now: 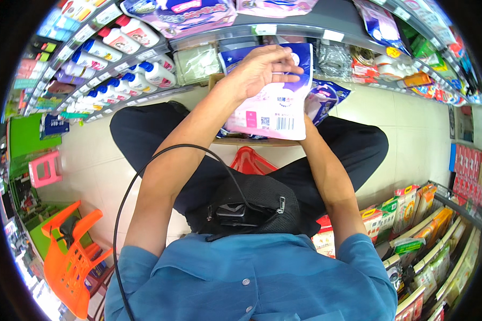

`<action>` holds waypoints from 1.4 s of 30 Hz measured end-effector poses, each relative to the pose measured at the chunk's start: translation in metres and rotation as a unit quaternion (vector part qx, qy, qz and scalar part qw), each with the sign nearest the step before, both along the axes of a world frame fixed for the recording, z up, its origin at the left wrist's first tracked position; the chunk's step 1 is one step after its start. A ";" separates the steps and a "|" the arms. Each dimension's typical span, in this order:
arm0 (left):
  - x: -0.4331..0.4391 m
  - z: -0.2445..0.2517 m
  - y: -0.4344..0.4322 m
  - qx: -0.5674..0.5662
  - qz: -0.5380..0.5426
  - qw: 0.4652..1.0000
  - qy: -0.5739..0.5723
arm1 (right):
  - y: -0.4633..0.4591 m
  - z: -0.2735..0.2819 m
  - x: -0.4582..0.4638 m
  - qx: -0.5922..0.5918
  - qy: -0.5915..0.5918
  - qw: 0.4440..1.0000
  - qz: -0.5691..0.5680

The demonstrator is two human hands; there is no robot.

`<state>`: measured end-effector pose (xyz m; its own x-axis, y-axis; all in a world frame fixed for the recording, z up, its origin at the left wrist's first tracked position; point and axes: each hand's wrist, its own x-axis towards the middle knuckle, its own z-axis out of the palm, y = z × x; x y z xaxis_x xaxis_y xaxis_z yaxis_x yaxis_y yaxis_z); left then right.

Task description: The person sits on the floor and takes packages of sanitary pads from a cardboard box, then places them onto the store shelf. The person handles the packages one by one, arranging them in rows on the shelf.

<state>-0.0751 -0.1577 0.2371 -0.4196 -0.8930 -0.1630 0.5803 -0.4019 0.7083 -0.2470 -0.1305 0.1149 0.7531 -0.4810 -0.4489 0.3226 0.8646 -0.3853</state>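
A blue, white and pink plastic package [288, 105] with a barcode stands tilted above a cardboard box [261, 141] between my knees. My left hand [267, 70] lies across the package's upper part, palm partly turned up, fingers apart and not closed round it. My right forearm runs up to the package's lower right edge, where the package hides my right hand; its grip cannot be seen. Beside it, another blue and purple package [323, 98] shows above the box. Similar packages [193, 16] sit on the shelf ahead.
Shelves of white bottles [138, 82] rise at the left, and a shelf edge [293, 33] with price tags crosses ahead. A red plastic stool [249, 160] is beneath me. At the left are a pink stool [45, 169] and an orange chair [66, 265]; bagged goods [405, 204] fill a rack at the right.
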 end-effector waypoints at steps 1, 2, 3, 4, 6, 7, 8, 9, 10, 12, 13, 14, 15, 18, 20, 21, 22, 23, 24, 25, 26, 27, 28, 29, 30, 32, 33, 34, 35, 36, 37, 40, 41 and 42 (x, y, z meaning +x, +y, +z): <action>-0.003 -0.001 0.003 -0.007 0.024 1.000 0.018 | 0.001 -0.004 0.000 0.012 -0.013 1.000 -0.001; -0.006 -0.003 0.008 -0.014 0.049 0.998 0.037 | 0.003 -0.008 -0.002 0.021 -0.023 1.000 -0.001; -0.009 -0.001 0.015 -0.047 0.079 0.995 -0.030 | 0.008 -0.012 -0.003 0.031 -0.030 0.999 -0.002; -0.012 0.004 0.023 -0.079 0.106 0.986 -0.097 | 0.011 -0.015 -0.003 0.040 -0.039 0.998 -0.003; -0.015 0.003 0.034 -0.140 0.128 0.961 -0.203 | 0.014 -0.018 -0.005 0.054 -0.051 0.997 -0.003; -0.015 -0.002 0.039 -0.168 0.123 0.947 -0.243 | 0.016 -0.020 -0.005 0.060 -0.057 0.997 -0.004; -0.015 -0.007 0.043 -0.196 0.118 0.932 -0.282 | 0.019 -0.022 -0.005 0.068 -0.064 0.996 -0.003; -0.016 -0.010 0.045 -0.187 0.118 0.933 -0.285 | 0.022 -0.023 -0.005 0.075 -0.069 0.995 -0.005; -0.016 -0.014 0.046 -0.187 0.126 0.932 -0.283 | 0.023 -0.024 -0.004 0.078 -0.073 0.994 -0.006; -0.016 -0.021 0.045 -0.188 0.142 0.931 -0.278 | 0.024 -0.025 -0.006 0.084 -0.081 0.993 -0.008; -0.014 -0.020 0.046 -0.185 0.137 0.929 -0.288 | 0.024 -0.024 -0.005 0.088 -0.085 0.992 -0.009; -0.016 -0.019 0.048 -0.179 0.155 0.926 -0.294 | 0.025 -0.022 -0.006 0.102 -0.092 0.990 -0.011; -0.018 -0.018 0.049 -0.176 0.175 0.922 -0.299 | 0.025 -0.017 -0.006 0.101 -0.046 0.994 -0.022; -0.015 -0.021 0.052 -0.348 0.240 0.724 -0.545 | 0.031 0.000 -0.006 0.084 0.076 0.992 -0.052; -0.022 -0.022 0.063 -0.368 0.199 0.607 -0.675 | 0.031 0.005 -0.003 0.067 0.133 0.987 -0.065; -0.022 -0.024 0.074 -0.364 0.158 0.574 -0.716 | 0.027 0.017 0.002 0.050 0.147 0.985 -0.069; -0.024 -0.023 0.085 -0.359 0.121 0.538 -0.753 | 0.024 0.030 0.005 0.033 0.163 0.983 -0.076; -0.029 -0.017 0.092 -0.324 0.089 0.564 -0.755 | 0.022 0.039 0.004 -0.015 0.172 0.982 -0.081; -0.031 -0.014 0.098 -0.283 0.051 0.589 -0.755 | 0.026 0.045 0.004 -0.055 0.180 0.978 -0.085; -0.024 -0.012 0.102 -0.232 0.019 0.644 -0.728 | 0.032 0.051 0.010 -0.092 0.183 0.975 -0.082; -0.018 -0.016 0.102 -0.177 -0.019 0.699 -0.692 | 0.036 0.050 0.015 -0.096 0.189 0.974 -0.084; -0.012 -0.017 0.099 -0.146 -0.019 0.760 -0.634 | 0.041 0.050 0.019 -0.099 0.196 0.971 -0.089; -0.007 -0.020 0.097 -0.109 -0.022 0.814 -0.570 | 0.044 0.045 0.024 -0.070 0.202 0.972 -0.095; -0.002 -0.022 0.090 -0.041 -0.035 0.877 -0.478 | 0.043 0.041 0.028 -0.161 0.279 0.945 -0.060; -0.003 -0.031 0.097 -0.012 0.017 0.881 -0.473 | 0.044 0.043 0.029 -0.241 0.340 0.909 -0.026; 0.007 -0.047 0.095 0.032 0.061 0.962 -0.266 | 0.037 0.046 0.031 -0.387 0.448 0.805 0.033; 0.018 -0.064 0.094 0.131 0.083 0.963 -0.218 | 0.036 0.046 0.030 -0.380 0.426 0.819 0.054; 0.032 -0.068 0.095 0.170 0.082 0.970 -0.154 | 0.032 0.062 0.031 -0.374 0.405 0.831 0.074; 0.043 -0.073 0.095 0.205 0.097 0.964 -0.138 | 0.031 0.079 0.025 -0.343 0.365 0.862 0.082; 0.049 -0.074 0.093 0.236 0.108 0.958 -0.121 | 0.028 0.076 0.018 -0.345 0.355 0.865 0.079; 0.052 -0.075 0.088 0.238 0.113 0.957 -0.125 | 0.024 0.067 0.010 -0.347 0.346 0.868 0.077; 0.057 -0.053 0.083 0.284 0.126 0.945 -0.106 | 0.019 0.057 -0.010 -0.380 0.403 0.832 0.028; 0.063 -0.056 0.079 0.300 0.123 0.943 -0.070 | 0.016 0.055 -0.017 -0.370 0.404 0.836 0.009; 0.067 -0.054 0.077 0.297 0.119 0.947 -0.031 | 0.012 0.059 -0.023 -0.360 0.405 0.840 -0.010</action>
